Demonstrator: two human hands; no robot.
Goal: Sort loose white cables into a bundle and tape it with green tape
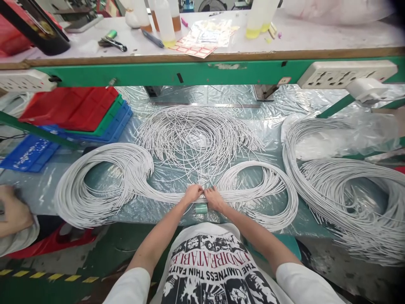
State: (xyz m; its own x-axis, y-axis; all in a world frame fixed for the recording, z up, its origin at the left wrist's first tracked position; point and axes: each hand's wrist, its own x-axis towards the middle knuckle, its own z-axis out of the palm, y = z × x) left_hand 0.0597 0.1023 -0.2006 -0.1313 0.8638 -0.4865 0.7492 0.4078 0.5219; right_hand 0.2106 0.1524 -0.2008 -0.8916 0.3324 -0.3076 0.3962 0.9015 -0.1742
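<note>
My left hand [192, 194] and my right hand [213, 197] meet at the table's near edge, both pinching the middle of a figure-eight bundle of thin white wires [126, 185]. Its loops spread left and right [268, 190] of my hands. A small green tape roll [201, 208] sits just below my fingers. Behind my hands lies a loose heap of white wires [196, 135].
A big coil of white wires [341, 190] lies at the right on clear plastic sheeting [272, 122]. Stacked red, green and blue trays [88, 114] sit at the left. A green-edged shelf [190, 71] with bottles and power strips [344, 72] hangs overhead. Another person's hand [11, 211] is at far left.
</note>
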